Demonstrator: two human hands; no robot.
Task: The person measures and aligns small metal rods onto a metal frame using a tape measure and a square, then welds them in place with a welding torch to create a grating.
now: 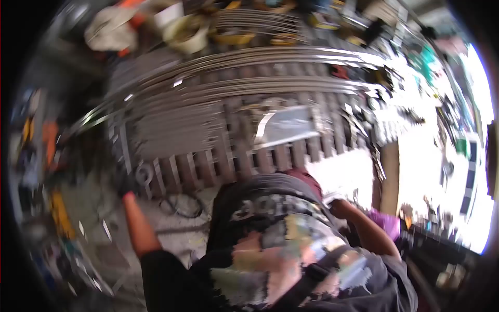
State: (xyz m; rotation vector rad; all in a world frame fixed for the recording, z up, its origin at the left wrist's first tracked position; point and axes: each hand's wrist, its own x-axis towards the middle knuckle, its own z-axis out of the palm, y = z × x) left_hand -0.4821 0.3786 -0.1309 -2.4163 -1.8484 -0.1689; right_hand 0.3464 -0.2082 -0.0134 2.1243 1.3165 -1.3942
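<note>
Strong motion blur covers the view. My left hand (pixel 122 182), in what looks like a dark glove with a pink cuff, reaches out at the left, near the left end of the slatted bench (pixel 223 161). Its fingers are smeared into the dark background. A round grey ring-shaped thing (pixel 144 173) is just beside it. My right hand (pixel 340 209) is low beside my body, close to a small whitish thing (pixel 329 197); whether it grips this cannot be made out. On the bench lie a stack of flat metal strips (pixel 176 130) and a shiny rectangular panel (pixel 288 126).
Long metal bars (pixel 249 83) run across the bench. Behind them stand a pale bucket (pixel 186 34) and a bundle of rods (pixel 257 23). A black cable loop (pixel 182 205) lies on the floor. Tools (pixel 356 122) clutter the right end, and a purple bag (pixel 385 223) sits lower right.
</note>
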